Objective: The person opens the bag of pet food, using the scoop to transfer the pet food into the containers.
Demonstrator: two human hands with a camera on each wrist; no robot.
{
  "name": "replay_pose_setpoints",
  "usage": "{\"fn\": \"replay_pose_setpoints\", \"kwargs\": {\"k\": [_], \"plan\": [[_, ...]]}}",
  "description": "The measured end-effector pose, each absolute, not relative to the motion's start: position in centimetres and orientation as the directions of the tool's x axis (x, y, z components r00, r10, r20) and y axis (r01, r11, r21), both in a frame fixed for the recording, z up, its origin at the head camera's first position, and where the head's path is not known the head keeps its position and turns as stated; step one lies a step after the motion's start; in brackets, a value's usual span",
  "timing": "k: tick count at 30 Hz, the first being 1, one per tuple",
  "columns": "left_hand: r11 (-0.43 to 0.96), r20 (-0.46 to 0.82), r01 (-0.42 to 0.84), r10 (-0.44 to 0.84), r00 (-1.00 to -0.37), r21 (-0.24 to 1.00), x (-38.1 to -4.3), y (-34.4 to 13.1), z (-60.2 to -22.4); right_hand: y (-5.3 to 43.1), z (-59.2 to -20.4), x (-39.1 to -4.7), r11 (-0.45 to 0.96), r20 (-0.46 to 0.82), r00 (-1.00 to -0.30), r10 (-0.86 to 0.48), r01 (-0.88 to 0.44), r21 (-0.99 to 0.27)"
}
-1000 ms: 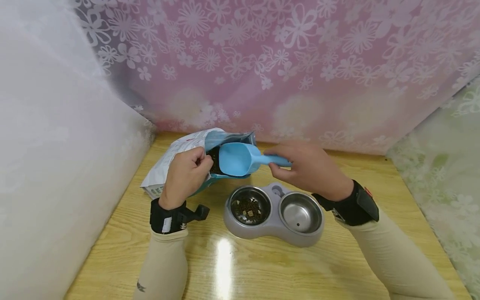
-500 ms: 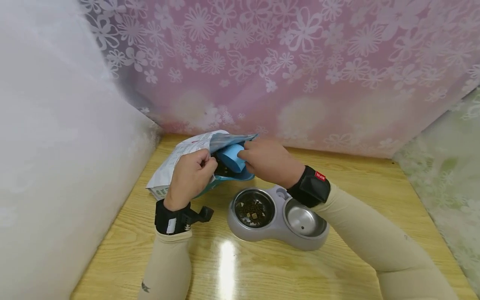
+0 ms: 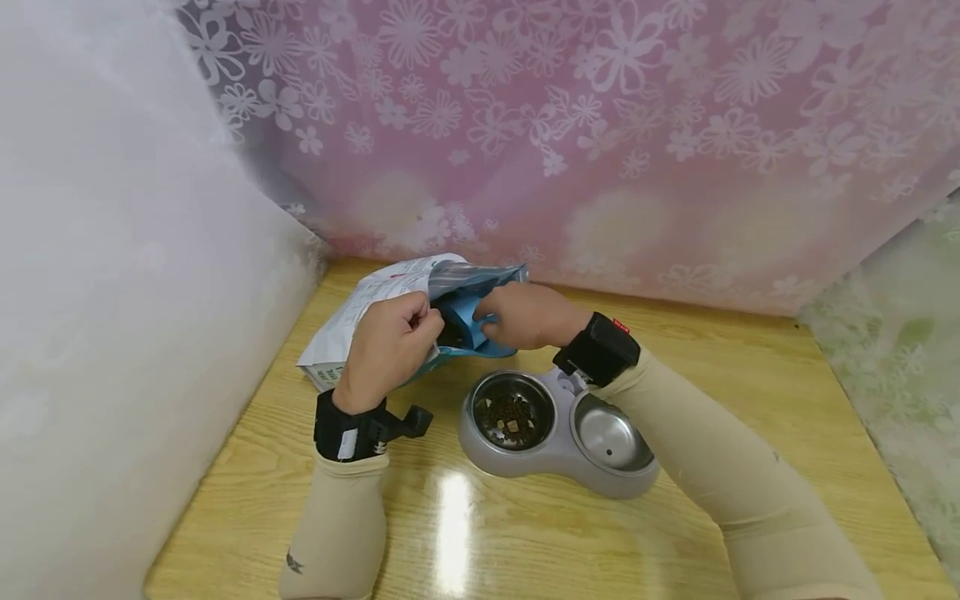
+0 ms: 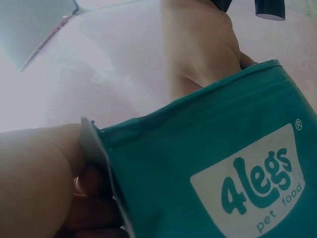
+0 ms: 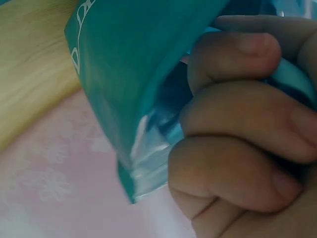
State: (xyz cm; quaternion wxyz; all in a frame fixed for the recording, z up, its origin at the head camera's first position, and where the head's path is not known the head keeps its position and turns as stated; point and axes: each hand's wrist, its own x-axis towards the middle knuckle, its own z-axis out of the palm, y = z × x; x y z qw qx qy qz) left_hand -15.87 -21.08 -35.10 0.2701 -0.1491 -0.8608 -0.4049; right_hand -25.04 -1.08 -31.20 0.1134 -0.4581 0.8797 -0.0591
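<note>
Head view: left hand [image 3: 392, 348] curled tight on the edge of the bag's [image 3: 356, 321] open mouth, fingers closed over the rim; right hand [image 3: 531, 315] at the mouth's other side, fingers curled round the scoop [image 3: 467, 310], its blue part sitting inside the bag among shadow and dark kibble; how full the scoop is, cannot tell; bag lies on the table [image 3: 405, 533] at the back left, mouth facing right; left wrist view shows its teal front printed "4Legs pet food", left fingers at the edge, right hand above the opening; right wrist view shows right fingers bent well in, a bit of light blue handle between them, bag's teal side just beside; grey feeder [image 3: 558, 458] stands near, on the person's side of the bag mouth and to its right; left bowl [image 3: 546, 407] has brown food [image 3: 506, 417] with pale pieces; right bowl [image 3: 609, 429] is bare metal with one dark spot, partly covered by the right sleeve [image 3: 697, 442]; black strap on each wrist; pink flowered curtain [image 3: 600, 142] behind.
</note>
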Motion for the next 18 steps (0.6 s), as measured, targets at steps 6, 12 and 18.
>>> {"fn": "replay_pose_setpoints", "kwargs": {"k": [6, 12, 18], "plan": [[0.631, 0.580, 0.466, 0.032, -0.814, 0.620, -15.9, -20.9, -35.0, 0.0, -31.1, -26.3, 0.596, -0.210, -0.559, -0.802, -0.724, -0.347], [0.639, 0.575, 0.458, 0.029, -0.818, 0.618, -16.0, -20.8, -35.1, 0.7, -31.7, -27.1, 0.593, -0.241, -0.550, -0.800, -0.664, -0.454], [0.637, 0.570, 0.457, 0.035, -0.821, 0.620, -15.9, -20.6, -35.1, 1.4, -31.9, -27.7, 0.629, -0.285, -0.583, -0.761, -0.553, -0.547]]}}
